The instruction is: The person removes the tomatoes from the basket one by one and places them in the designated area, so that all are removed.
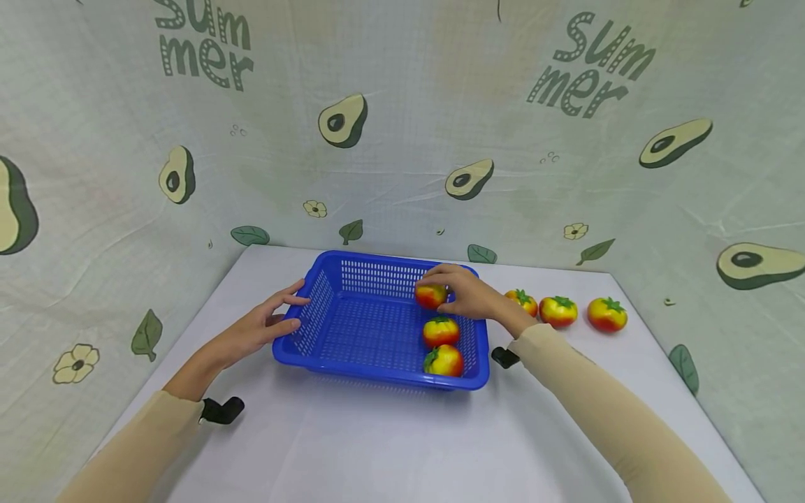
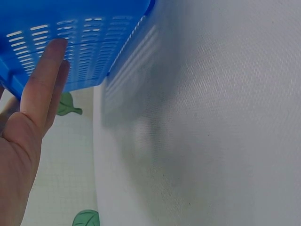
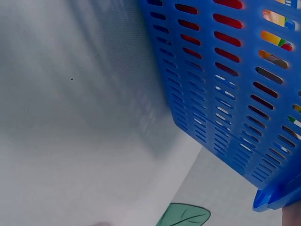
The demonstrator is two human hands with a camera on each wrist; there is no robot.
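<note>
A blue plastic basket with slotted walls stands on the white table. My left hand is at its left side, the fingers fairly straight and touching the rim; in the left wrist view, a straight finger lies against the slotted wall. Over the basket's back right corner, my right hand grips a red-and-yellow tomato between thumb and fingers. Two more tomatoes lie inside along the right wall, a middle tomato and a front tomato. The right wrist view barely catches the right hand.
Right of the basket, a row of tomatoes sits on the table: a partly hidden tomato behind my right wrist, a second tomato and a third tomato. A printed cloth hangs around the table's back and sides.
</note>
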